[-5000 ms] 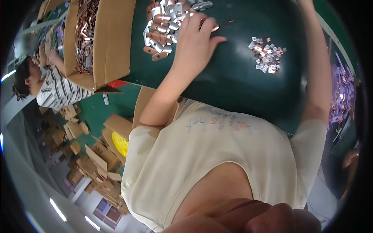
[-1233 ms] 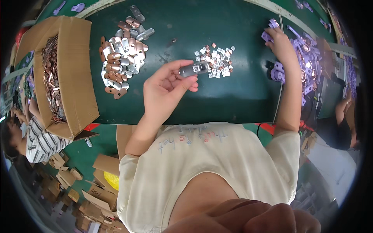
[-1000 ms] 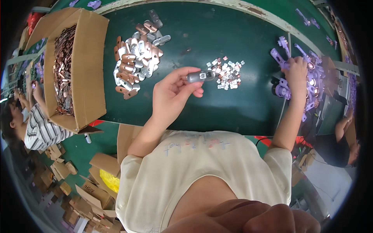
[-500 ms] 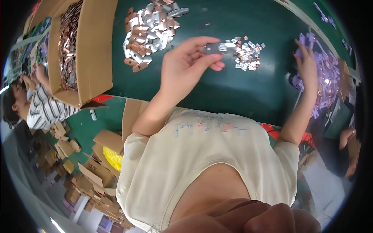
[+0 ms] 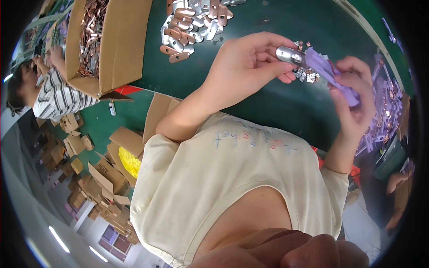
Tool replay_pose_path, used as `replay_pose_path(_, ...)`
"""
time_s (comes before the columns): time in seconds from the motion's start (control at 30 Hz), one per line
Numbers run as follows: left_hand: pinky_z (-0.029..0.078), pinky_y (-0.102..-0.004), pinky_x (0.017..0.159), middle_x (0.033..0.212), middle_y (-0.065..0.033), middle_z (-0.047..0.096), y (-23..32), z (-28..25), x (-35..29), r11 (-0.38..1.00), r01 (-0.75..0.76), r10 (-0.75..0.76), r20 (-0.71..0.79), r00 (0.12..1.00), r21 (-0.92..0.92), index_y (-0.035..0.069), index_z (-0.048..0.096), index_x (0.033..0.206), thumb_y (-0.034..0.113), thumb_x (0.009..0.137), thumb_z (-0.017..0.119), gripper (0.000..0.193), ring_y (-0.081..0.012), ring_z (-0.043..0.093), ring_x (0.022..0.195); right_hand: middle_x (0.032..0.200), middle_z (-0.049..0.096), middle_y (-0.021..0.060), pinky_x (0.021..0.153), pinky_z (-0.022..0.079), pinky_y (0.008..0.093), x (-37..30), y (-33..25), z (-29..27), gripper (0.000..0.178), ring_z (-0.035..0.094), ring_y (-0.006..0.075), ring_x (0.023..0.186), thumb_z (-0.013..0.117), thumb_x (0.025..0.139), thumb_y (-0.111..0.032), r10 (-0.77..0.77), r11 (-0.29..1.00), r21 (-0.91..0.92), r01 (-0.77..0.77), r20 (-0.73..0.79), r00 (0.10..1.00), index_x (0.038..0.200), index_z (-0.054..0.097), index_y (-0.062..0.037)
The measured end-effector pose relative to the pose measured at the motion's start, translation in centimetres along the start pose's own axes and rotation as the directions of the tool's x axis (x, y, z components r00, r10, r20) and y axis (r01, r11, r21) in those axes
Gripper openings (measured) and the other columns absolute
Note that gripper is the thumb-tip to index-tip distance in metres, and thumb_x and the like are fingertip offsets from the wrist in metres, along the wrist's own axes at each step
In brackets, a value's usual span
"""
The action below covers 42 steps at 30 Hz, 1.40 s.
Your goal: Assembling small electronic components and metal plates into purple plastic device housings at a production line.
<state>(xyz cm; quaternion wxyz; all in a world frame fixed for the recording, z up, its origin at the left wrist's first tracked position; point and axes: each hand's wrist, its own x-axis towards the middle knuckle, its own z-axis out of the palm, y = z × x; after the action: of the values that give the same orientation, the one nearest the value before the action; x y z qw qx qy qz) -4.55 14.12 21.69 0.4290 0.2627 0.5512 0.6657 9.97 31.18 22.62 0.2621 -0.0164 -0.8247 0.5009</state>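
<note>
My left hand (image 5: 250, 62) pinches a shiny silver oblong metal plate (image 5: 288, 55) between thumb and fingers, above the green table (image 5: 263, 100). In my right hand (image 5: 359, 91) is a long purple plastic piece (image 5: 328, 73). Its far end meets the right end of the metal plate; whether the two are joined or only touching I cannot tell. Beneath them lies a small pile of tiny silver and copper-coloured bits (image 5: 309, 77), partly covered by the held parts. Several oblong silver and copper-coloured plates (image 5: 181, 23) are heaped at the far left of the table.
An upright cardboard box (image 5: 127, 44) full of copper-coloured metal parts (image 5: 91, 35) stands at the left edge. Purple plastic pieces (image 5: 386, 107) are piled at the right. A person in a striped top (image 5: 67, 100) works at far left. Open cartons (image 5: 107, 176) lie on the floor.
My right hand has come left from the purple pile with a purple plastic piece, bringing it against the metal plate. My left hand has moved right with the plate. The whole view has shifted slightly.
</note>
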Motion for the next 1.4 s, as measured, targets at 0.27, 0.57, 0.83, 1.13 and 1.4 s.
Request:
replay_pose_path(0.27, 0.055, -0.0280, 0.073, 0.094, -0.0154, 0.062, -0.1, -0.1, -0.6, 1.000, -0.005, 0.004, 0.016, 1.000, 0.020, -0.010, 0.052, 0.110, -0.010, 0.081, 0.053, 0.029, -0.0203, 0.065, 0.081, 0.094, 0.061, 0.0187, 0.073, 0.048, 0.0357, 1.8, -0.8, 1.6, 0.035, 0.059, 0.0305, 0.084, 0.073, 0.063, 0.003, -0.237, 0.920, -0.290, 0.265, 0.128, 0.963, 0.094, 0.058, 0.0064)
replay_pose_path(0.57, 0.054, -0.0284, 0.074, 0.094, -0.0149, 0.063, 0.4, 0.1, -0.6, 0.999, 0.044, -0.044, 0.054, 0.998, -0.002, -0.009, 0.052, 0.110, -0.009, 0.079, 0.058, 0.031, -0.0193, 0.065, 0.082, 0.092, 0.061, 0.0187, 0.073, 0.048, 0.0356, 1.8, -0.9, 2.1, 0.034, 0.059, 0.0311, 0.082, 0.072, 0.063, 0.003, -0.257, 0.911, -0.300, 0.284, 0.126, 0.958, 0.093, 0.058, 0.0073)
replay_pose_path(0.83, 0.055, -0.0290, 0.075, 0.095, -0.0161, 0.063, 0.3, 0.2, -1.0, 0.993, 0.055, -0.048, 0.077, 0.996, -0.102, -0.009, 0.052, 0.110, -0.009, 0.079, 0.058, 0.032, -0.0215, 0.065, 0.084, 0.090, 0.062, 0.0192, 0.073, 0.048, 0.0361, 1.3, -0.7, 2.2, 0.033, 0.059, 0.0311, 0.082, 0.072, 0.063, 0.004, -0.254, 0.921, -0.275, 0.277, 0.117, 0.960, 0.092, 0.057, 0.0072)
replay_pose_path(1.13, 0.054, -0.0246, 0.070, 0.091, -0.0134, 0.063, -1.2, 0.9, -0.6, 0.996, 0.094, -0.094, -0.008, 0.996, 0.003, -0.007, 0.055, 0.105, -0.004, 0.082, 0.058, 0.024, -0.0163, 0.064, 0.081, 0.091, 0.059, 0.0145, 0.073, 0.047, 0.0312, 0.6, -0.1, 2.9, 0.036, 0.058, 0.0241, 0.083, 0.071, 0.065, 0.003, 0.008, 0.988, -0.151, -0.002, 0.042, 0.999, 0.098, 0.056, 0.0048)
replay_pose_path(1.4, 0.048, -0.0213, 0.062, 0.081, -0.0059, 0.061, -2.9, 0.0, 1.1, 0.859, -0.218, 0.301, -0.112, 0.947, 0.463, -0.002, 0.057, 0.092, 0.000, 0.079, 0.064, 0.015, -0.0089, 0.058, 0.070, 0.088, 0.060, 0.0086, 0.067, 0.046, 0.0248, 1.1, 0.8, 3.5, 0.027, 0.058, 0.0150, 0.077, 0.074, 0.066, 0.001, 0.266, 0.951, -0.153, -0.268, -0.032, 0.963, 0.089, 0.060, 0.0001)
